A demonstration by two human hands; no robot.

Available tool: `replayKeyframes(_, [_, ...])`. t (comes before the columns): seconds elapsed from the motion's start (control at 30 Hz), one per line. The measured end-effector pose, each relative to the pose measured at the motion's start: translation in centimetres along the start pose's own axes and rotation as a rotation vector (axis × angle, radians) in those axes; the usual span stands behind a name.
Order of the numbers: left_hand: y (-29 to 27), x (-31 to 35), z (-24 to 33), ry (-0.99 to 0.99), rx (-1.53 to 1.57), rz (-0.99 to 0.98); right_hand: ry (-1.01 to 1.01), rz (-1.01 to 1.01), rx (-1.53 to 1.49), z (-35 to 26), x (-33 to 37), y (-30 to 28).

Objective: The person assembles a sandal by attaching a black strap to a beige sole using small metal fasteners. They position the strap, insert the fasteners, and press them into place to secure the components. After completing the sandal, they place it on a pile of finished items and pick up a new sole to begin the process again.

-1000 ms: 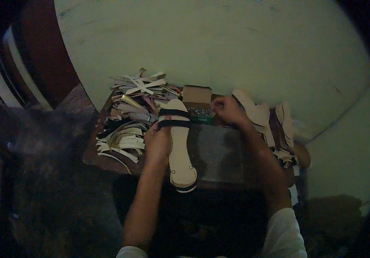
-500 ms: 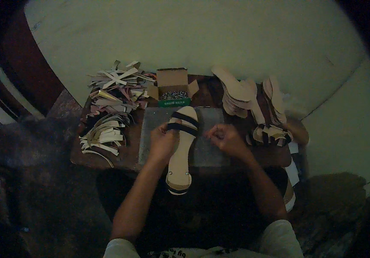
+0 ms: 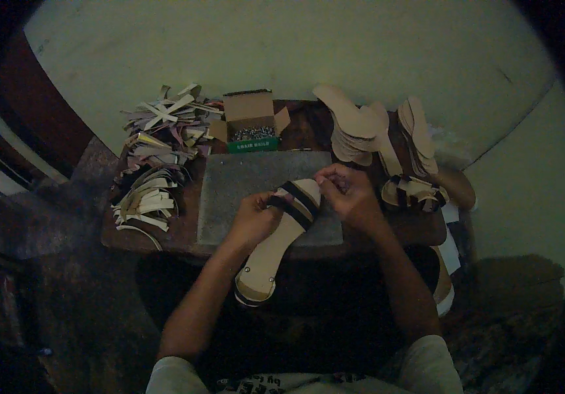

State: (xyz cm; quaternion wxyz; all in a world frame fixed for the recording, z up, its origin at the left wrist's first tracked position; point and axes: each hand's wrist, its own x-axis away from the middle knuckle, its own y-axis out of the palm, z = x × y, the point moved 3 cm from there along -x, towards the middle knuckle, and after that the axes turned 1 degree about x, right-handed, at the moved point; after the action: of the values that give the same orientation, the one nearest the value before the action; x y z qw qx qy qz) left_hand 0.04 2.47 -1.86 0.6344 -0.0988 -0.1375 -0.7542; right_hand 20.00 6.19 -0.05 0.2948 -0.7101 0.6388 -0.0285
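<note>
My left hand [image 3: 253, 220] grips a beige sandal [image 3: 274, 244] by its front half, with some fingers tucked under the straps. Two dark straps [image 3: 294, 207] cross the sole near the toe, and two shiny nail heads [image 3: 248, 270] show toward the heel, where there is a dark band. The sandal lies tilted, its toe pointing up and right over a grey slab and its heel hanging past the table's near edge. At the toe's right side, my right hand [image 3: 353, 197] is closed in a pinch. Whatever sits between those fingertips is too small to make out.
Behind the grey slab [image 3: 226, 190] stands an open green box [image 3: 253, 145] of nails. Piled strap strips [image 3: 154, 200] cover the table's left side. Stacked beige soles [image 3: 348, 128] lie at the back right, with a strapped sandal [image 3: 415, 194] nearer.
The sandal has turned so its toe points further right and its heel has swung left. My right hand has moved up and in, from apart to touching the toe's edge.
</note>
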Motion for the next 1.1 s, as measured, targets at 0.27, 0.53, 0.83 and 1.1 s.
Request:
replayKeyframes(0.27, [-0.3,1.1,1.0,-0.171,-0.012,-0.076,-0.271,-0.155,0.116,-4.0,0.6,-0.4])
replayKeyframes(0.53, [-0.6,1.6,0.8,-0.173,-0.018,-0.125,-0.252,-0.272,-0.016,-3.0,0.4,-0.3])
replayKeyframes(0.83, [-0.1,2.0,1.3,-0.138,-0.074,-0.174,-0.045,-0.402,-0.139,-2.0,0.0,0.2])
replayKeyframes(1.1, [-0.2,1.9,1.4,-0.107,-0.098,-0.157,-0.110,-0.350,-0.109,-2.8,0.1,0.5])
